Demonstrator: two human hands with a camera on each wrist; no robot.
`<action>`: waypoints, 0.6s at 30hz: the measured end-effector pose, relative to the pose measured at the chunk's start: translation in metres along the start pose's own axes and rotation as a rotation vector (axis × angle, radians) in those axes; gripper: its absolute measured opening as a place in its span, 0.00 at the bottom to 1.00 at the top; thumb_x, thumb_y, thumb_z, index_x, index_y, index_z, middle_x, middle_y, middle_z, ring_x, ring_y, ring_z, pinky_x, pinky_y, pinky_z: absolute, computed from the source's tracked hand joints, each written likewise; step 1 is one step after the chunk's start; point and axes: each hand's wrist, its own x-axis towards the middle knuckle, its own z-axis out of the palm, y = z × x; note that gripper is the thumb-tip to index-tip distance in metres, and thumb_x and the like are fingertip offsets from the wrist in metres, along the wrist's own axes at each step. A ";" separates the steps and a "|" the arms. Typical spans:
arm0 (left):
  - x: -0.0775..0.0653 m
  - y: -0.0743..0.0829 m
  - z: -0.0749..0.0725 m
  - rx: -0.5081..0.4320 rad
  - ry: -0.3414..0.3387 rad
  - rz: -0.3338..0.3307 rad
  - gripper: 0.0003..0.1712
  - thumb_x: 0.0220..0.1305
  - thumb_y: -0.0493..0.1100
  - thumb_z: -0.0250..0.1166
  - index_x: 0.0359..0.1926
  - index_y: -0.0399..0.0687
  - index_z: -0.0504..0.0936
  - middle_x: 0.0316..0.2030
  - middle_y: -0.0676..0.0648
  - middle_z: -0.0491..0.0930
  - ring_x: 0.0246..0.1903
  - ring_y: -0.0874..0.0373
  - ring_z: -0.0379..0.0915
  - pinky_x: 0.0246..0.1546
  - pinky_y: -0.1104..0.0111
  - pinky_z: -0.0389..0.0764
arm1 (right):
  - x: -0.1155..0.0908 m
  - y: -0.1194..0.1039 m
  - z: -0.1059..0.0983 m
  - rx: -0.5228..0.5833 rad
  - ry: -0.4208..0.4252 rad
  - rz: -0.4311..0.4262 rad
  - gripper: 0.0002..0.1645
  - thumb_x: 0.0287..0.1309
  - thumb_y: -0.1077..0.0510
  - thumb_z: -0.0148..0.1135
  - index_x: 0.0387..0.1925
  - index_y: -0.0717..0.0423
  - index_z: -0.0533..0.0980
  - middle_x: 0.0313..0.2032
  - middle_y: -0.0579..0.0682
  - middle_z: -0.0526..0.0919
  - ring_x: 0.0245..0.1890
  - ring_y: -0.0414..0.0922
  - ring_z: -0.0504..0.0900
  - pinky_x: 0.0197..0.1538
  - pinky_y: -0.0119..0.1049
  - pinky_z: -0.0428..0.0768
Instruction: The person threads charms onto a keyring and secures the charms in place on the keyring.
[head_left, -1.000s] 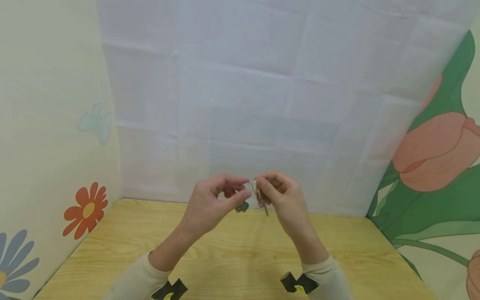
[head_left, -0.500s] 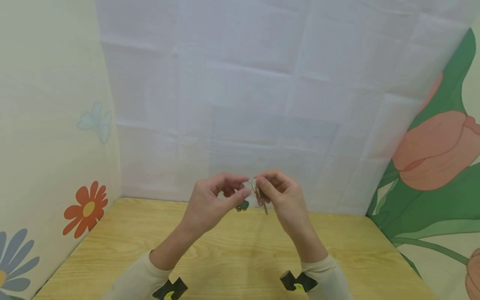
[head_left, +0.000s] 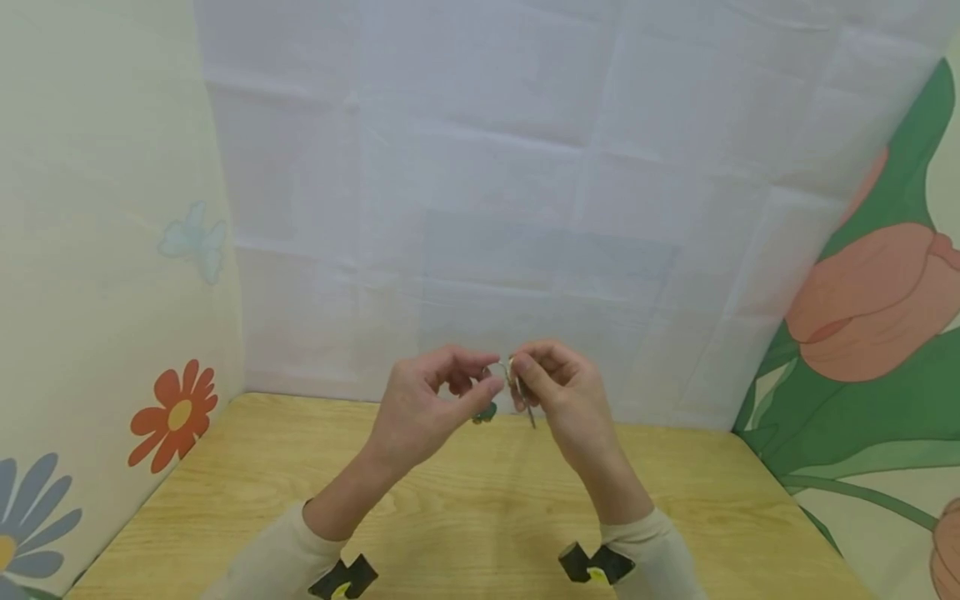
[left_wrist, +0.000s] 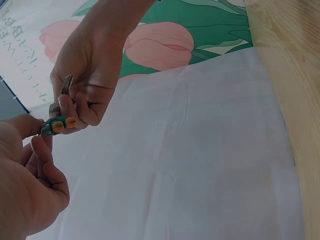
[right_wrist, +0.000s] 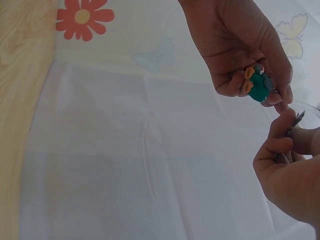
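Left hand [head_left: 420,408] pinches the green charm [right_wrist: 259,86]; right hand [head_left: 558,392] pinches the key [head_left: 529,410] at the ring [head_left: 501,370]; steadying the charm would ease threading, judged best done slowly.

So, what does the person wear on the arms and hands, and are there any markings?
Both hands, left hand and right hand, are bare: no gloves, no rings visible. Cream long sleeves end at the wrists. A black mount with a yellow spot sits under each wrist.
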 end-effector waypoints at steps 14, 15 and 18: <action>-0.003 0.010 0.006 0.145 0.102 0.052 0.08 0.64 0.37 0.72 0.44 0.48 0.90 0.30 0.61 0.84 0.20 0.63 0.74 0.20 0.69 0.74 | -0.003 -0.003 0.009 -0.156 0.101 -0.093 0.09 0.70 0.59 0.64 0.43 0.64 0.81 0.30 0.59 0.83 0.23 0.53 0.79 0.30 0.36 0.77; -0.003 0.011 0.005 0.149 0.096 0.050 0.08 0.64 0.37 0.72 0.44 0.48 0.90 0.30 0.61 0.85 0.20 0.63 0.74 0.20 0.69 0.73 | -0.003 -0.003 0.009 -0.160 0.102 -0.102 0.09 0.70 0.60 0.64 0.43 0.66 0.81 0.30 0.60 0.82 0.22 0.53 0.79 0.29 0.36 0.78; -0.003 0.012 0.003 0.137 0.076 0.041 0.07 0.65 0.37 0.72 0.44 0.48 0.90 0.30 0.61 0.85 0.20 0.63 0.74 0.18 0.70 0.71 | -0.003 -0.004 0.010 -0.152 0.104 -0.112 0.09 0.70 0.61 0.64 0.42 0.67 0.80 0.29 0.61 0.82 0.21 0.52 0.79 0.28 0.36 0.77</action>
